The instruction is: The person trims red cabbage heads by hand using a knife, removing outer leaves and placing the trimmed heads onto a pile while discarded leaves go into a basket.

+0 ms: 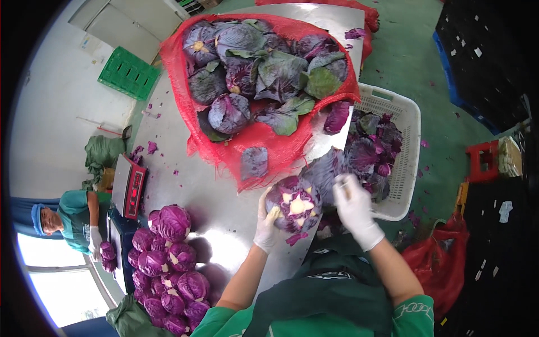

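Note:
My left hand (266,227), in a white glove, grips a red cabbage (294,204) with its pale cut stem and trimmed leaf bases facing up. Just right of the cabbage, my gloved right hand (353,206) is blurred, its fingers curled around a small brownish thing too unclear to name. A loose outer cabbage leaf (324,172), also blurred, hangs between the cabbage and the crate; whether my right hand holds it is unclear. Beyond my hands, an open red mesh sack (269,162) full of untrimmed red cabbages (229,113) lies on the metal table (202,202).
A white plastic crate (406,168) of discarded leaves stands at the table's right edge. Trimmed cabbages (172,261) are piled at left, near a red digital scale (131,185). A co-worker (80,223) with gloved hands holds cabbages at far left. A red sack (438,261) sits right.

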Tool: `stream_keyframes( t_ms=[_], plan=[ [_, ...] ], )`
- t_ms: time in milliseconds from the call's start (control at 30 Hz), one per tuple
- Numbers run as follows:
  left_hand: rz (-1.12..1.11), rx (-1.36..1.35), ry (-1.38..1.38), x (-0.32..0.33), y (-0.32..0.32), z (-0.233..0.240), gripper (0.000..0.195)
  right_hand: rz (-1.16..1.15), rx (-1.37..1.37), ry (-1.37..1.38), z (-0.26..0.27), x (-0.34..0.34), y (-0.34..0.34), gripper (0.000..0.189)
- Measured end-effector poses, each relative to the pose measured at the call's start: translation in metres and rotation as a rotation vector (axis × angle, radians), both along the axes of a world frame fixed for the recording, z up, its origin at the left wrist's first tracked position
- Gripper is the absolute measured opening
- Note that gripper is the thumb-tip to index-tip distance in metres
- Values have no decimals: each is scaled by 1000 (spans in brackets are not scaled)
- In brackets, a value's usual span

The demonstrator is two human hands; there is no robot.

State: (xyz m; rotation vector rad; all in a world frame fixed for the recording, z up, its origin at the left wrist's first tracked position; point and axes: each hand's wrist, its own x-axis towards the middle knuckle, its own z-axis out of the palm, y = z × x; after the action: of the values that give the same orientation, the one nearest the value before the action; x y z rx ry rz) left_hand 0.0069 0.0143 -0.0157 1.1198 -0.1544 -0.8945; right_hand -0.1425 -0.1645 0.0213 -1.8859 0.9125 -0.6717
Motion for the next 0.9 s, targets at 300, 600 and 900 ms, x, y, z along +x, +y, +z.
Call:
stream_keyframes(
  t_ms=[300,600,900],
  plan=[
    [-348,420,-1012,20,-76,53,49,169,56,-15,-15,-18,2,20],
    [-321,438,-920,20,-81,48,45,242,-152,120,-10,-12,6,49],
    [-262,546,-836,16,-88,48,43,81,-106,72,-32,9,-7,32]
  ],
)
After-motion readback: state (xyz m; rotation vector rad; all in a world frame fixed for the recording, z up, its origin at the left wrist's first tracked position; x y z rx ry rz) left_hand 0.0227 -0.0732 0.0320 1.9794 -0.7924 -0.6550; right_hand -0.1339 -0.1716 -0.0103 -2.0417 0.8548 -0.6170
